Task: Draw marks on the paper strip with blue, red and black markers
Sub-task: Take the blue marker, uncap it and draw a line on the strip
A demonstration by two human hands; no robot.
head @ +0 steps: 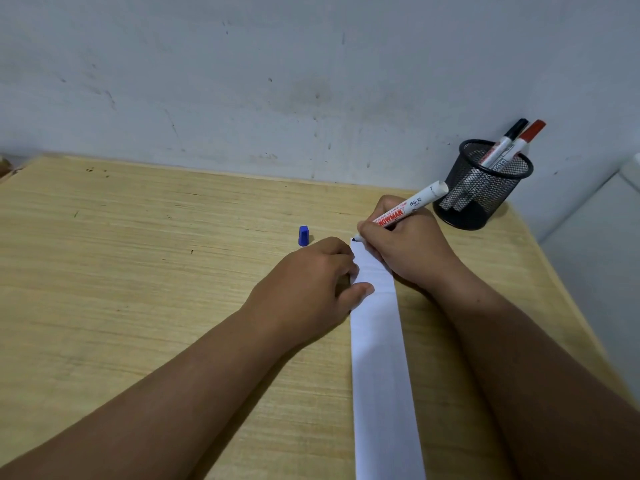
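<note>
A long white paper strip (379,358) lies on the wooden table (138,271), running from the near edge toward the far side. My right hand (405,251) grips an uncapped white marker (412,206), its tip touching the strip's far end. My left hand (311,282) presses flat on the strip's left edge, thumb on the paper. A blue cap (303,235) stands on the table just beyond my left hand. A black-capped marker (509,140) and a red-capped marker (528,136) stand in a black mesh cup (481,188).
A scuffed pale wall (277,81) rises right behind the table's far edge. The mesh cup stands at the far right corner, close to my right hand. A white surface (595,254) lies beyond the table's right edge.
</note>
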